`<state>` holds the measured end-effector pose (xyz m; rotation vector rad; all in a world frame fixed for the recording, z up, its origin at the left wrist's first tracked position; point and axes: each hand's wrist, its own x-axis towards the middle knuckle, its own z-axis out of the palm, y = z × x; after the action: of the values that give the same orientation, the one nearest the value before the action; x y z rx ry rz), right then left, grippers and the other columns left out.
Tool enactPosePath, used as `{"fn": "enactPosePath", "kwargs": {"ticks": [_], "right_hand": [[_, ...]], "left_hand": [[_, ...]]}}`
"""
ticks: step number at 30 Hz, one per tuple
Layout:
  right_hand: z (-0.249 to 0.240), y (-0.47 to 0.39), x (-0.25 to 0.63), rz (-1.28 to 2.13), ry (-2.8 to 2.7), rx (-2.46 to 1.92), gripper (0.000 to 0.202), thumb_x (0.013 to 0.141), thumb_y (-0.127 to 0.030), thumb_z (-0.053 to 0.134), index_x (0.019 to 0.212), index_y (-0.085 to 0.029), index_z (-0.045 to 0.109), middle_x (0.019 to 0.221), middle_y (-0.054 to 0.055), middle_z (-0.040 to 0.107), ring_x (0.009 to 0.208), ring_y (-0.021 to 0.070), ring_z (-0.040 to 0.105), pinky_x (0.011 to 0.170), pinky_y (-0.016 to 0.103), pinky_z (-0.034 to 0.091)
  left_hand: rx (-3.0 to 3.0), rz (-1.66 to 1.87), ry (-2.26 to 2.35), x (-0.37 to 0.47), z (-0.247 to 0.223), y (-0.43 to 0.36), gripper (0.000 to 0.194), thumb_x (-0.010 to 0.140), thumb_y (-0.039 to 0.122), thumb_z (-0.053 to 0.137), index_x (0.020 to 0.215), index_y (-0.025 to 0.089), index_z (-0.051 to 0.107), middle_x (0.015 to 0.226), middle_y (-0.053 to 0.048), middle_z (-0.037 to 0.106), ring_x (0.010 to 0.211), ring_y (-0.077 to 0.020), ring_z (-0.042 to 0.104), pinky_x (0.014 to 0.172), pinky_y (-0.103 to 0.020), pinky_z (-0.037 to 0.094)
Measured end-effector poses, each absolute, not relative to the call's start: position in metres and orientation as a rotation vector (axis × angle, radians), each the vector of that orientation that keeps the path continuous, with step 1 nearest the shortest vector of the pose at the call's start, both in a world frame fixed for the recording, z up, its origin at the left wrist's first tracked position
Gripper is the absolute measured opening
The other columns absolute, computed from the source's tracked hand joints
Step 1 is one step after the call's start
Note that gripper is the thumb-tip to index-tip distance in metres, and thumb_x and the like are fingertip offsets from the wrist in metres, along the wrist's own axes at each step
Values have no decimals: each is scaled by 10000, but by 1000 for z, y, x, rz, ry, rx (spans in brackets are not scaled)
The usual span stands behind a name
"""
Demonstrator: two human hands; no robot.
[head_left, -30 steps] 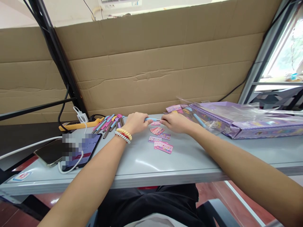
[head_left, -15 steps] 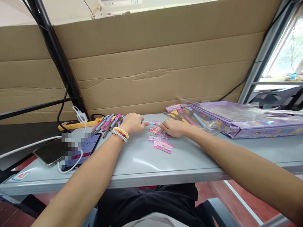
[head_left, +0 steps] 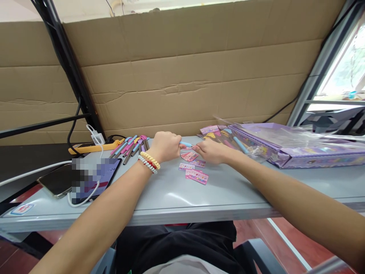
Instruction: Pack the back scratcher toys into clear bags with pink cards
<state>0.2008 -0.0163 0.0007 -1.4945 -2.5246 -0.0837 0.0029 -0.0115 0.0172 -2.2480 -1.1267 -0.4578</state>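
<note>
Above small printed cards (head_left: 197, 176), too small to read, both hands (head_left: 165, 147) (head_left: 210, 150) grip a blue pen (head_left: 186, 144).

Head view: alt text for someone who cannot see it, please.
The left hand and right hand hold a slim blue item over a grey desk. Small pink cards lie nearby, colourful sticks left, a purple box right.

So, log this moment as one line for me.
left hand: gripping blue pen | right hand: fingertips at its other end | desk: pink cards | left: pen pile | right: purple box
</note>
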Motion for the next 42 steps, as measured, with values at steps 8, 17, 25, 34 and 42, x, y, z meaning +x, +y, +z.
{"fn": "enactPosePath", "kwargs": {"ticks": [8,17,25,34,42], "right_hand": [[-2,-11,204,-200,-2545,-1493,516,953,-447,172,635,-183,480,616,72,551,549,150,457,548,264,283],[2,-9,210,-120,-2536,-1552,515,926,-507,234,708,-174,560,665,77,604,592,165,512,543,261,308],[5,0,229,-533,-1996,-1140,327,791,-320,535,1067,-151,579,1204,163,532,1144,297,432,916,412,346],[9,-4,227,199,-1737,-1112,479,793,-466,552,1112,-109,561,845,79,594,725,173,540,676,324,450],[-4,-9,212,1103,-1990,-763,518,806,-579,519,1042,-134,639,771,67,651,571,120,568,494,253,463]], "left_hand": [[-2263,-455,-1015,11,8,-8,262,867,283,435,830,140,651,750,-99,679,782,-241,631,670,-355,355],[-2371,-457,-1183,13,7,1,347,859,458,440,804,186,648,815,-71,695,807,-227,633,680,-330,361],[-2296,-620,-1628,-8,7,19,482,882,553,300,814,180,598,766,-105,675,733,-252,625,571,-306,341],[-2674,-1061,-1342,2,9,7,355,916,416,307,835,176,556,678,3,595,604,-126,506,554,-246,337],[-2927,-790,-1025,12,1,1,420,917,430,295,831,192,630,685,13,576,641,-120,495,614,-244,372]]}}
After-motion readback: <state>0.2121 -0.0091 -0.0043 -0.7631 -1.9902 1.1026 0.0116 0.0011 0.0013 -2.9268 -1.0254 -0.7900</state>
